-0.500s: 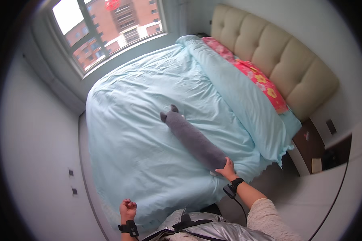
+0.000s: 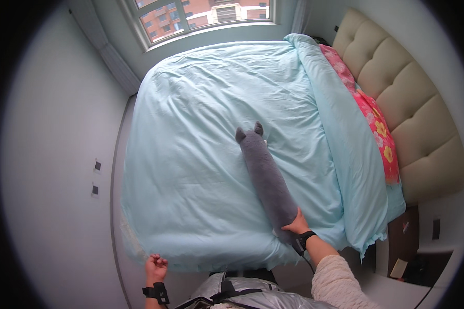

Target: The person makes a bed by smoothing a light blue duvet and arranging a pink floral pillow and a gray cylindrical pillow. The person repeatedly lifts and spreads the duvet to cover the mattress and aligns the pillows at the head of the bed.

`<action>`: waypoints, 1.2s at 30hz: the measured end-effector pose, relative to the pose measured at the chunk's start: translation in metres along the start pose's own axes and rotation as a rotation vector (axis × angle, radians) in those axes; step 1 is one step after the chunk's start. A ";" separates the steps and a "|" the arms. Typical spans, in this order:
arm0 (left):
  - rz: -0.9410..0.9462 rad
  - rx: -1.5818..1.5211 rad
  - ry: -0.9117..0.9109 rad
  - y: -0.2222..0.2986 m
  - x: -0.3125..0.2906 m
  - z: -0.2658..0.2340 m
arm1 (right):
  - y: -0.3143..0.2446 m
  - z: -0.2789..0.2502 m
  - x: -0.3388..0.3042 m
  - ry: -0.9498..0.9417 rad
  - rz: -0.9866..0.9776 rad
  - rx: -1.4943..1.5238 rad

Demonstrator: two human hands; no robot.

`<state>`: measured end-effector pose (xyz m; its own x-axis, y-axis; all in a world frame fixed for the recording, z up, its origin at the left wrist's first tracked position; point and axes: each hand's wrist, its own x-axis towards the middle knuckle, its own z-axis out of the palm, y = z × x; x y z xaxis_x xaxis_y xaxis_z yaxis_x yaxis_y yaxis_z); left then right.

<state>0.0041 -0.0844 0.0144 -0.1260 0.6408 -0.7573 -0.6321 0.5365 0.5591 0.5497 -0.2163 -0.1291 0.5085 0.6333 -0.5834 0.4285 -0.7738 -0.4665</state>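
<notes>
Nearest, a silver garment (image 2: 252,292) filled the lower edge, with a pale fleecy sleeve (image 2: 337,280) on the right arm and a black band (image 2: 157,293) on the left wrist. The left hand (image 2: 156,267) was at the bed's near left edge, its fingers loosely curled; whether the fingertips met the palm, or the hand touched the bedding, I could not tell. Half a second earlier it had appeared further in from that edge.

The right hand (image 2: 298,225) lay on the near end of a long grey plush cushion (image 2: 267,180), as it had before, the thumb spread away from the fingers. How firmly they pressed, I could not tell. The cushion lay on the bed right of the middle, its two ears at the far end, and ran more nearly straight away from the person than in the earlier frame. The whole view had turned as well: the window appeared higher and further right, the headboard closer to the right rim.

Under the cushion spread a pale blue duvet (image 2: 191,180), wrinkled, with a thick fold along its right side. Beyond that fold came red floral pillows (image 2: 379,129) and a tufted beige headboard (image 2: 412,108). A dark brown nightstand (image 2: 402,229) stood at lower right. At the back, a window (image 2: 206,15) showed a brick building, with a grey curtain (image 2: 111,51) at its left.
</notes>
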 end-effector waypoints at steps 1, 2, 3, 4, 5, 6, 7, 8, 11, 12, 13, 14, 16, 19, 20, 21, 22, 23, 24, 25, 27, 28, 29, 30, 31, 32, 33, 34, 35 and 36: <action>-0.008 -0.009 0.008 -0.003 -0.001 0.001 | 0.005 0.002 0.006 -0.007 -0.029 0.044; -0.017 -0.027 0.017 -0.005 -0.001 0.003 | 0.010 0.005 0.012 -0.010 -0.048 0.089; -0.008 -0.001 0.012 -0.007 -0.002 0.004 | 0.015 0.009 0.017 -0.009 -0.105 0.152; -0.002 0.014 0.010 -0.011 -0.004 0.006 | 0.021 0.012 0.023 -0.004 -0.153 0.213; -0.005 -0.010 -0.040 -0.014 -0.005 0.008 | 0.024 0.013 0.029 0.005 -0.162 0.274; 0.006 0.040 -0.004 -0.016 -0.005 0.012 | 0.028 0.010 0.035 -0.026 -0.203 0.332; 0.004 0.051 -0.014 -0.019 -0.006 0.014 | 0.031 0.005 0.038 -0.056 -0.200 0.387; -0.014 0.017 -0.073 -0.021 -0.006 0.017 | 0.032 0.002 0.039 -0.078 -0.166 0.452; -0.019 0.030 -0.129 -0.028 -0.006 0.028 | 0.025 -0.006 0.037 -0.108 -0.199 0.410; -0.038 0.141 -0.099 -0.031 -0.005 0.031 | 0.023 -0.006 0.030 -0.115 -0.190 0.400; -0.072 0.203 -0.127 -0.037 -0.001 0.038 | 0.020 -0.006 0.025 -0.111 -0.171 0.392; -0.125 0.222 -0.144 -0.044 0.003 0.047 | 0.015 -0.008 0.021 -0.102 -0.155 0.381; -0.208 0.355 -0.220 -0.068 0.012 0.074 | 0.001 -0.006 0.012 -0.146 -0.163 0.516; -0.367 0.551 -0.454 -0.104 0.013 0.119 | -0.023 -0.003 -0.014 -0.342 -0.194 0.822; -0.446 0.576 -0.486 -0.115 0.010 0.135 | -0.035 0.001 -0.026 -0.415 -0.247 0.940; -0.507 0.645 -0.582 -0.126 0.005 0.148 | -0.047 0.007 -0.041 -0.445 -0.199 0.995; -0.589 0.658 -0.653 -0.136 -0.002 0.159 | -0.060 0.013 -0.057 -0.462 -0.188 1.049; -0.652 0.762 -0.656 -0.144 -0.009 0.167 | -0.070 0.018 -0.072 -0.476 -0.225 1.110; -0.710 0.832 -0.685 -0.149 -0.014 0.173 | -0.080 0.021 -0.085 -0.456 -0.185 1.110; -0.761 0.907 -0.731 -0.149 -0.018 0.178 | -0.089 0.024 -0.096 -0.433 -0.196 1.120; -0.844 0.942 -0.735 -0.142 -0.024 0.177 | -0.103 0.026 -0.112 -0.402 -0.209 1.104; -0.854 0.963 -0.750 -0.137 -0.025 0.175 | -0.109 0.029 -0.121 -0.381 -0.187 1.045; -0.825 0.947 -0.764 -0.133 -0.026 0.172 | -0.116 0.033 -0.129 -0.345 -0.174 0.986; -0.770 0.933 -0.779 -0.130 -0.029 0.164 | -0.125 0.040 -0.136 -0.300 -0.148 0.918; -0.713 0.918 -0.793 -0.125 -0.030 0.157 | -0.136 0.047 -0.140 -0.294 -0.185 0.889; -0.640 0.867 -0.817 -0.120 -0.028 0.150 | -0.147 0.051 -0.141 -0.351 -0.175 0.893; -0.567 0.816 -0.836 -0.114 -0.027 0.143 | -0.157 0.055 -0.144 -0.397 -0.151 0.882; -0.461 0.753 -0.873 -0.109 -0.023 0.137 | -0.167 0.059 -0.145 -0.447 -0.148 0.867; -0.458 0.733 -0.826 -0.102 -0.019 0.130 | -0.181 0.064 -0.144 -0.436 -0.142 0.802; -0.445 0.719 -0.815 -0.096 -0.015 0.124 | -0.193 0.069 -0.145 -0.431 -0.199 0.811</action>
<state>0.1618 -0.0774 0.0143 0.6888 0.3403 -0.6402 0.1136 0.8214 0.5589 0.3422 -0.1600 -0.0004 0.0917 0.8209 -0.5636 -0.2560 -0.5275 -0.8100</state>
